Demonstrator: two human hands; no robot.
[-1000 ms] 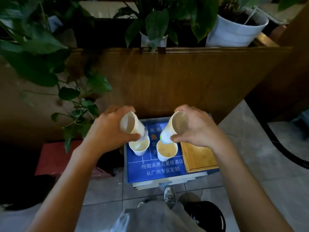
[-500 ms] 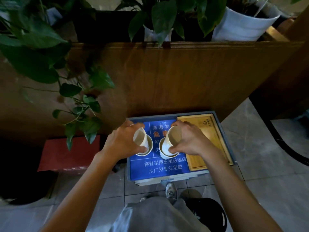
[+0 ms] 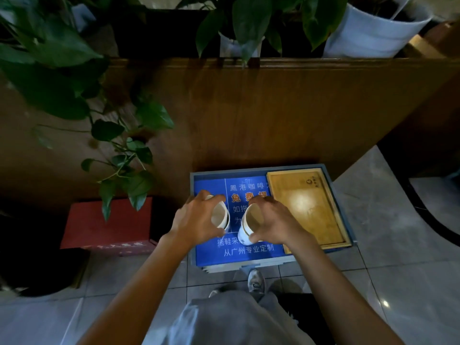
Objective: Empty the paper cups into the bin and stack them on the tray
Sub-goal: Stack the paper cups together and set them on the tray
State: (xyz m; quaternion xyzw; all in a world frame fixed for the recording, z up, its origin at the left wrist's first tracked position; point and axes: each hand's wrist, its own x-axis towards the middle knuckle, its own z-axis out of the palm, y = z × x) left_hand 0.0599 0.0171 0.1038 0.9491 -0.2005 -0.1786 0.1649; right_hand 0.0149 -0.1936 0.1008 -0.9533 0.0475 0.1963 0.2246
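We take the blue printed board [image 3: 239,255] on the floor as our landmark. Since a second ago, our two hands have come down from well above it to just over its middle, each carrying an upper cup down onto a cup standing there. The standing cups that were plainly visible a moment ago are now almost hidden, which we read as the nesting being nearly or fully done on both sides.

Over the board's left half, our left hand [image 3: 196,221] is wrapped around the white paper cup with the cream lining [image 3: 220,216], fingers closed on its wall, mouth tilted toward us. Its inside looks dry and empty. Over the board's centre, our right hand [image 3: 273,221] is likewise clamped on the second white paper cup with a blue-patterned base [image 3: 250,226]; it too looks empty, though the light is dim, so a little liquid at the bottom could escape us. Whether each lower cup still holds drink we cannot tell, as they are covered.

Touching the board's right edge lies the flat yellow wooden tray [image 3: 308,207], bare. The stacks sit beside it, not on it, so we judge that moving them there remains. No bin can be clearly picked out.
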